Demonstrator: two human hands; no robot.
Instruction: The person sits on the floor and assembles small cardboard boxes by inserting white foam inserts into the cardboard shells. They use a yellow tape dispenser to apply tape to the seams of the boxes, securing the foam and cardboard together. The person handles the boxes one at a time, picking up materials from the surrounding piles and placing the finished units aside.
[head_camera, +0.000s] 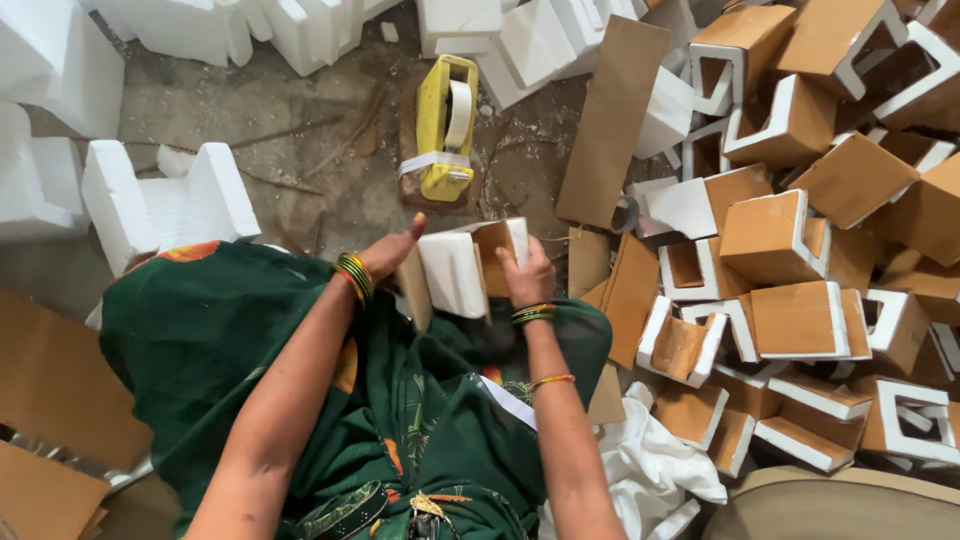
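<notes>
Two hands meet on one white foam block (455, 272) faced with brown cardboard, held just above the person's lap, over the green patterned cloth (230, 330) that covers the knees. Her left hand (392, 255) presses flat against the block's left side, thumb up, backing a cardboard flap (413, 290) that stands on edge there; her right hand (525, 278) curls over the block's upper right corner, fingers clamped on the cardboard-covered end. Whether the flap is already stuck to the foam I cannot tell from here, since the left palm hides the joint. Ahead of the block, on the bare concrete floor (290, 110), a yellow tape dispenser (445, 125) lies with its roll of tape showing. Plain white foam pieces (165, 205) sit at the floor's left side and along its far edge. A long cardboard strip (612, 120) lies slanted just right of the dispenser. Heaped along the floor's right side is a pile of finished cardboard-faced foam pieces (790, 240), and a white cloth (650, 465) lies bunched beside the right forearm.
</notes>
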